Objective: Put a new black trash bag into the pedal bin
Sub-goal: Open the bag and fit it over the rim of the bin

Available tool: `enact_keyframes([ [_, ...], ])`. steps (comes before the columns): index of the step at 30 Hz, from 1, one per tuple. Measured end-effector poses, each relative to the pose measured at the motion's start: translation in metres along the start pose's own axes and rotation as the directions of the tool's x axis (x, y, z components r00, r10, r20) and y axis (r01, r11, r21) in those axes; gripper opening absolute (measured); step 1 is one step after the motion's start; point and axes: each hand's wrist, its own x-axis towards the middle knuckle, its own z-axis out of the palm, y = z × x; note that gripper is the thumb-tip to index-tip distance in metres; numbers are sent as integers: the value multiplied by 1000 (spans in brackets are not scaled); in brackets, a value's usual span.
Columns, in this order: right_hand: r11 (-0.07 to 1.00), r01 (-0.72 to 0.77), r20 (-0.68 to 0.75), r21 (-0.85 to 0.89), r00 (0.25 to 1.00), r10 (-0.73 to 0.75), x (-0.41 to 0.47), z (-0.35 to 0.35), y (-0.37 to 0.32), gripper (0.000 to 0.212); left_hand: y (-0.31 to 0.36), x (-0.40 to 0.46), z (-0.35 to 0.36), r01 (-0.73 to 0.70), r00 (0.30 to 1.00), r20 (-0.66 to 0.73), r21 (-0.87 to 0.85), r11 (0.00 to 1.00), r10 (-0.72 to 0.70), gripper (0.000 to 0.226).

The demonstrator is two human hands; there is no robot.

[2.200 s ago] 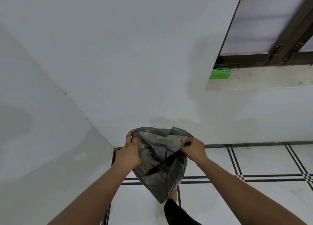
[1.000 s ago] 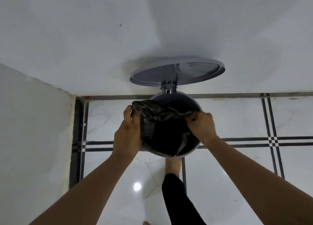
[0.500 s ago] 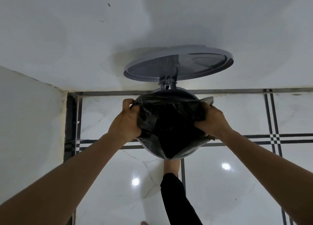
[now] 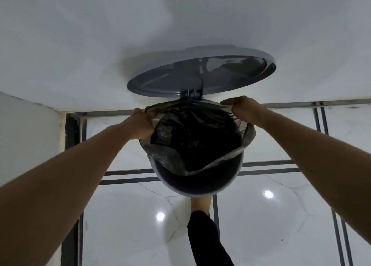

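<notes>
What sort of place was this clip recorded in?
Probably a room corner in a home, though the room type is unclear: glossy white marble-look floor tiles with dark border strips, plain white painted walls, and a round grey pedal bin being lined.

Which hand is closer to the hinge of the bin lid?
The right hand. It grips the bag just right of the hinge; the left hand grips the bag's edge farther off, lower left.

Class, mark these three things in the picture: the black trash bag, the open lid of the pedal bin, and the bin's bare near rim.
black trash bag point(image 4: 160, 155): head view, crumpled left fold over the rim.
lid point(image 4: 160, 81): head view, grey underside, left part.
pedal bin point(image 4: 192, 192): head view, near rim, not yet covered.
</notes>
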Motion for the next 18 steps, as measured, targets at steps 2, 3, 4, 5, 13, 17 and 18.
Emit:
enact_keyframes([
  [2,1000,-25,89,0,996,25,2,4,8,41,-8,-4,11,-32,999,0,-30,999,32,66],
  [3,997,-61,115,51,992,55,2,6,15,35,-13,-8,18,-34,998,-51,-93,995,30,58],
  [4,982,-116,153,151,984,93,0,8,24,33,-19,-13,26,-33,992,-122,-179,983,11,51],
  [5,945,-171,190,277,974,121,-3,9,35,34,-23,-20,34,-24,982,-186,-294,956,-33,49],
  [13,637,-249,133,730,965,225,-28,39,95,25,-33,-60,74,23,935,-236,-705,709,-265,48],
  [17,575,-290,193,765,955,224,-46,49,93,27,-31,-77,84,115,970,-38,-800,589,-242,39],
  [18,578,-289,196,763,956,219,-50,50,91,27,-30,-82,84,126,974,-1,-827,548,-225,35],
])
